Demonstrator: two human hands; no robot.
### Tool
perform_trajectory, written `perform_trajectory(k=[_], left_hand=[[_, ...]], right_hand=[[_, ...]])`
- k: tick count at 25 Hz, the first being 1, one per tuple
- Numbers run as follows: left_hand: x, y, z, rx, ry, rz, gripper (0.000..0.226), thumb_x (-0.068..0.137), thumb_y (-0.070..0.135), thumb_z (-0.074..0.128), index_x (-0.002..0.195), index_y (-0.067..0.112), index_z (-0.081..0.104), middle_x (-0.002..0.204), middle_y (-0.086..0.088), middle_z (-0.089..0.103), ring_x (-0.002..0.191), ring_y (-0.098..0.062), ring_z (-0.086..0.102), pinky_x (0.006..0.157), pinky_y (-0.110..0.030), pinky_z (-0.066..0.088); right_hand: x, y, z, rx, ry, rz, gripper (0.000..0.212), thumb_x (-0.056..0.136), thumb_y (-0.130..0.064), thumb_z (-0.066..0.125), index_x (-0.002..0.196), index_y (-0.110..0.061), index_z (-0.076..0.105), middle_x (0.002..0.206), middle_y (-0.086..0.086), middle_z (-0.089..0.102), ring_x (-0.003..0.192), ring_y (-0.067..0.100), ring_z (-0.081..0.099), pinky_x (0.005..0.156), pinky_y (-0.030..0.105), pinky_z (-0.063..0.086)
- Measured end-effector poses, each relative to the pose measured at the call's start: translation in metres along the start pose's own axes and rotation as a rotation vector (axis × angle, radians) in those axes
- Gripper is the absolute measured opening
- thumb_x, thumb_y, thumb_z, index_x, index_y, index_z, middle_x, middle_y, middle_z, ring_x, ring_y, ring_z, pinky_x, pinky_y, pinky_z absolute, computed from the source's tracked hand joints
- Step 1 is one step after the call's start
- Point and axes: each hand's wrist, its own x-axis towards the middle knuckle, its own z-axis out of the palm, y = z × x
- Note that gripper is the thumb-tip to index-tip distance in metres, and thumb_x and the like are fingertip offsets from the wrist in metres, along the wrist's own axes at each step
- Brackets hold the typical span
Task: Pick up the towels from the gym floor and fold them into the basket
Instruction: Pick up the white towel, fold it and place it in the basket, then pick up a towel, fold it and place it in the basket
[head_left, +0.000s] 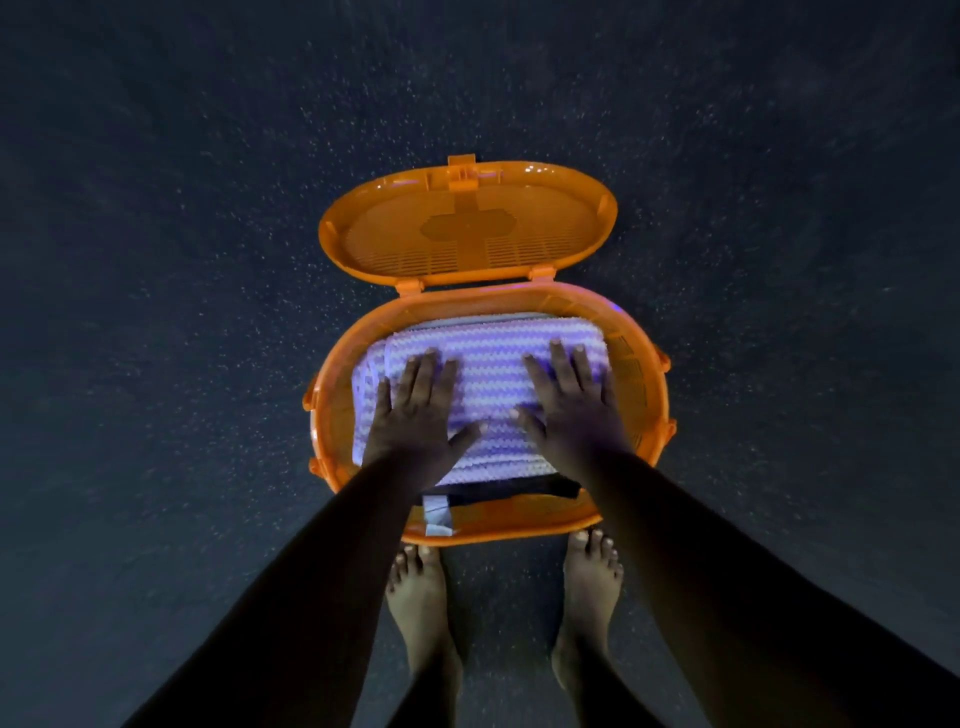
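Flat palms, both of them: our left hand (415, 415) and right hand (571, 410) lie spread on the towel (488, 374), fingers straight, nothing pinched or curled, just pressing down. And where's the towel? Right inside the basket (519, 519), folded, top of the pile, with darker cloth peeking out at its near edge and a pale tag (436, 514) draped over the near rim. The lid (467, 228) hangs open on the far side, hinged back over the dark speckled floor (156, 312).

Now the relation that matters: the towel's long axis runs left to right, matching the basket's oval, and we've got one hand on each half, thumbs nearly meeting in the middle. Neither hand is nearer; it's dead even, straight ahead of our bare feet (421, 597). We'd call this the flattening step, so the towel sits below the rim. No other towel shows on the floor around us, so this may be the last one, though we can't see behind us.
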Motion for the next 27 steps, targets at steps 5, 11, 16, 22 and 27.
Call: perform_trajectory(k=[5, 11, 16, 22, 27], left_hand=[[-0.087, 0.025, -0.080, 0.061, -0.169, -0.081, 0.095, 0.094, 0.079, 0.032, 0.163, 0.029, -0.011, 0.170, 0.000, -0.021, 0.158, -0.022, -0.015, 0.125, -0.051, -0.005], [-0.231, 0.095, -0.207, 0.016, -0.204, -0.107, 0.097, 0.091, 0.081, 0.035, 0.164, 0.031, -0.005, 0.172, 0.002, -0.015, 0.158, -0.019, -0.011, 0.126, -0.050, -0.004], [-0.358, 0.134, -0.307, 0.068, -0.209, -0.043, 0.093, 0.094, 0.078, 0.034, 0.165, 0.030, -0.003, 0.172, 0.001, -0.013, 0.159, -0.020, -0.008, 0.127, -0.050, -0.001], [-0.443, 0.171, -0.362, 0.341, -0.186, 0.354, 0.099, 0.091, 0.084, 0.030, 0.165, 0.028, -0.005, 0.171, -0.002, -0.016, 0.158, -0.022, -0.014, 0.126, -0.052, -0.008], [-0.491, 0.235, -0.386, 0.560, -0.136, 0.665, 0.099, 0.092, 0.082, 0.033, 0.165, 0.025, -0.005, 0.171, -0.004, -0.015, 0.158, -0.023, -0.012, 0.125, -0.053, -0.007]], right_hand=[[-0.079, -0.026, -0.085, 0.083, -0.175, 0.157, 0.091, 0.079, -0.080, -0.003, 0.161, -0.040, -0.006, 0.171, -0.001, -0.012, 0.158, 0.029, -0.006, 0.123, 0.059, 0.000], [-0.213, -0.057, -0.237, 0.169, -0.277, 0.196, 0.085, 0.091, -0.080, 0.016, 0.161, -0.039, -0.010, 0.172, 0.000, -0.010, 0.158, 0.028, -0.008, 0.124, 0.061, 0.000], [-0.360, -0.073, -0.336, 0.231, -0.225, 0.286, 0.082, 0.099, -0.069, 0.031, 0.163, -0.031, -0.001, 0.172, 0.006, 0.000, 0.159, 0.029, -0.002, 0.123, 0.063, 0.005], [-0.500, -0.104, -0.391, 0.409, -0.051, 0.546, 0.088, 0.094, -0.079, 0.027, 0.163, -0.034, -0.001, 0.172, 0.001, -0.001, 0.159, 0.027, -0.004, 0.124, 0.059, 0.006], [-0.603, -0.117, -0.394, 0.579, 0.114, 0.811, 0.090, 0.093, -0.081, 0.027, 0.163, -0.034, -0.003, 0.172, 0.002, -0.003, 0.159, 0.025, -0.004, 0.125, 0.056, 0.010]])
